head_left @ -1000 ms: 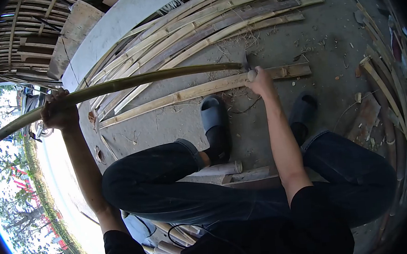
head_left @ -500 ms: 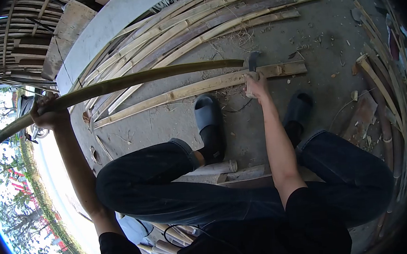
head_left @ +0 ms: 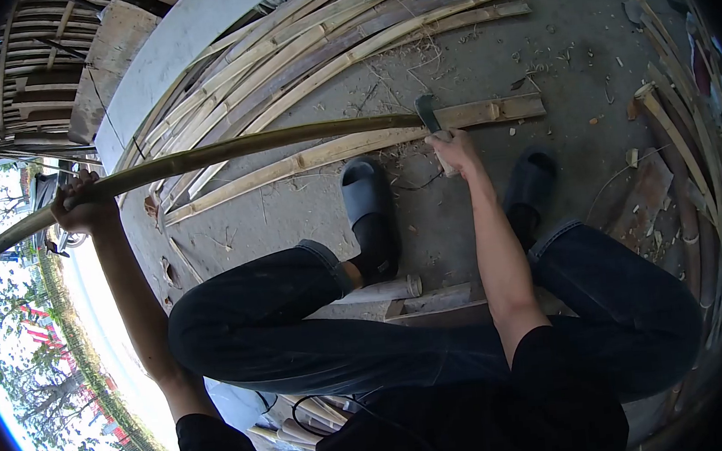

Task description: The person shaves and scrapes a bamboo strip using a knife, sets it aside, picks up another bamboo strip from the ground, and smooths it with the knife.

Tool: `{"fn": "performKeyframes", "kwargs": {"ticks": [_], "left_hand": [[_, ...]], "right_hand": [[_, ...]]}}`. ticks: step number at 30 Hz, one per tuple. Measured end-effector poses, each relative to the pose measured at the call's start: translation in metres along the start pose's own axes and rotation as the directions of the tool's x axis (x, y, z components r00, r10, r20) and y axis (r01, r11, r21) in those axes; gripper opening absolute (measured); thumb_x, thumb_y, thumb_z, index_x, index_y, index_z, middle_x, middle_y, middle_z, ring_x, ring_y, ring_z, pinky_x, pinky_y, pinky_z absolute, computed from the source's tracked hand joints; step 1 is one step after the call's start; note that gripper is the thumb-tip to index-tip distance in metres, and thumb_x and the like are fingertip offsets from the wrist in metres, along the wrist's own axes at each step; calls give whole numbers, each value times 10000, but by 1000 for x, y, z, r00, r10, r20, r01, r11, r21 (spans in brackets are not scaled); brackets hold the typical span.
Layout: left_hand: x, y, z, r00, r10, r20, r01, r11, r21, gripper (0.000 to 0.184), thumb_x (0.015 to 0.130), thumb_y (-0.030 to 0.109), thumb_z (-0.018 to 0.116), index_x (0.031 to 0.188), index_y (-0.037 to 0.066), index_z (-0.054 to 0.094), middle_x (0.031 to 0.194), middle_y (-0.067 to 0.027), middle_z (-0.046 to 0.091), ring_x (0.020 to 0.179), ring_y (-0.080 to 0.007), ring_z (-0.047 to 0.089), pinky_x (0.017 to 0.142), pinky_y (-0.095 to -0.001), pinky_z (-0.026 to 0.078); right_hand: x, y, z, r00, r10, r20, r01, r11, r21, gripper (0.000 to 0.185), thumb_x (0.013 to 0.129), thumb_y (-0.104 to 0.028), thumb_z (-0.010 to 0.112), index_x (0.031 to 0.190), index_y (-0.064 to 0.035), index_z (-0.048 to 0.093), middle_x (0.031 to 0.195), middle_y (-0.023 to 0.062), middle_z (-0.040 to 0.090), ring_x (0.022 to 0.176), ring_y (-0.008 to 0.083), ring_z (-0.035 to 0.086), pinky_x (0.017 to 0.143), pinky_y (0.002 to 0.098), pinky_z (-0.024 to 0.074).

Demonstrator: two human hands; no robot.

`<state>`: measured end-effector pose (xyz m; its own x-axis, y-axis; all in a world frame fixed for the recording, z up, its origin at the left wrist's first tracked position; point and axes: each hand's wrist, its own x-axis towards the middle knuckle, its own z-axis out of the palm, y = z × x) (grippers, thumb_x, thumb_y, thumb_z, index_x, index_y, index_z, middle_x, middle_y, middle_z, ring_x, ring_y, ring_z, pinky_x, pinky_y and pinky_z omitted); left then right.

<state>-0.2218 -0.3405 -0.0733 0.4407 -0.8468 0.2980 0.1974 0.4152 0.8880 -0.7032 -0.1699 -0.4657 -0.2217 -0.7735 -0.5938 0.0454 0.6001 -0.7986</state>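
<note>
A curved olive bamboo strip (head_left: 217,152) is gripped in the outstretched left hand (head_left: 84,205). A hooked dark-bladed knife (head_left: 428,115) is clasped in the right hand (head_left: 455,149).

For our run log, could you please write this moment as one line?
left hand: gripping long bamboo strip | right hand: holding curved blade | blade at strip's tip, contact unclear | floor: bamboo pieces
</note>
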Motion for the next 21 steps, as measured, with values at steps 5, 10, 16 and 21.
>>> {"fn": "performKeyframes", "kwargs": {"ticks": [5,10,16,21], "left_hand": [[-6,-4,5,998,21,-57,-21,1000,7,246,792,296,531,624,148,427,559,-19,416,567,-216,459,612,-348,385],[1,-1,-2,1000,24,-16,-24,1000,0,243,783,280,529,611,134,438,562,-40,425,547,-227,468,613,-351,416],[-4,5,9,999,38,31,-37,999,-35,220,754,261,521,600,129,438,560,-44,424,525,-228,442,600,-353,402],[-10,15,15,968,-12,252,40,993,-108,240,710,280,525,582,136,383,561,-22,354,578,-199,343,617,-338,310]], "right_hand": [[-15,-21,18,983,27,184,-53,990,133,323,850,-282,707,985,-1,622,712,52,601,555,152,599,453,303,499],[-9,-20,21,998,45,44,-47,998,52,354,850,-292,708,1025,1,615,707,48,598,556,146,597,454,300,499],[-22,-50,30,987,-3,159,2,1000,3,511,821,-309,718,1176,42,605,735,102,652,540,192,630,451,325,514],[-13,-29,7,995,28,93,-26,999,-30,579,827,-303,719,1264,41,558,755,108,659,539,190,633,454,320,513]]}}
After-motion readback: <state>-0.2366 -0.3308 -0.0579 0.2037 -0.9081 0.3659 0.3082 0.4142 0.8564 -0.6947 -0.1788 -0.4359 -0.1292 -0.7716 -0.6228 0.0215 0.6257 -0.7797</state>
